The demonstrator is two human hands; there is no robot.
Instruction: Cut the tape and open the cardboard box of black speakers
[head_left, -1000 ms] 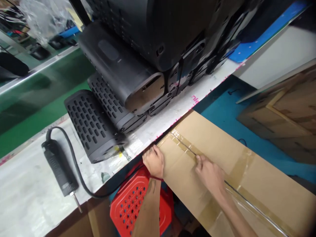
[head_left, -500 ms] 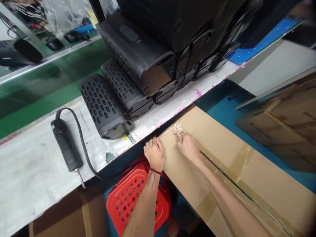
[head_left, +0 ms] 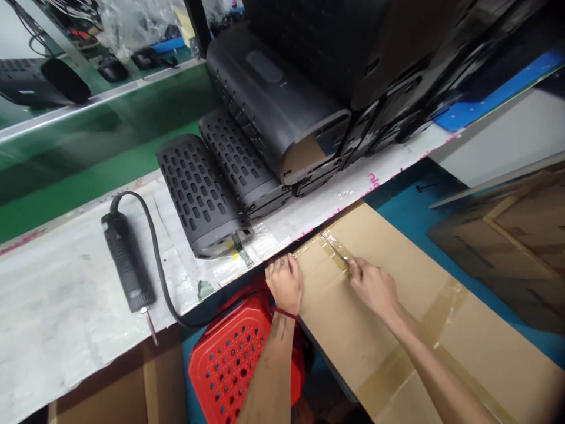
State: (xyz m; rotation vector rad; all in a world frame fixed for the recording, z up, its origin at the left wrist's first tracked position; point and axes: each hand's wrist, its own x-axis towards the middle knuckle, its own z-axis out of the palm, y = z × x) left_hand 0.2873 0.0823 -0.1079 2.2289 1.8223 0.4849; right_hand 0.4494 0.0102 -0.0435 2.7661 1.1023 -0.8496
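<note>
A long brown cardboard box (head_left: 353,335) lies below the bench edge, its top seam closed with clear tape (head_left: 329,241). My left hand (head_left: 286,282) grips the box's near corner, fingers curled over the edge. My right hand (head_left: 374,287) rests on the box top. Its fingers are pinched on a small thin tool (head_left: 342,257) whose tip lies on the taped seam near the box's end. My right forearm hides the seam behind it.
Black perforated housings (head_left: 198,194) and a stack of larger black casings (head_left: 273,112) sit on the white bench (head_left: 66,312). A corded electric screwdriver (head_left: 128,262) lies to their left. A red plastic stool (head_left: 233,371) stands under my left arm. More cartons (head_left: 512,229) lie at the right.
My right hand slid along the seam to the box's far end, then drew back a little toward me. My left hand kept its grip on the corner. The view shifted right.
</note>
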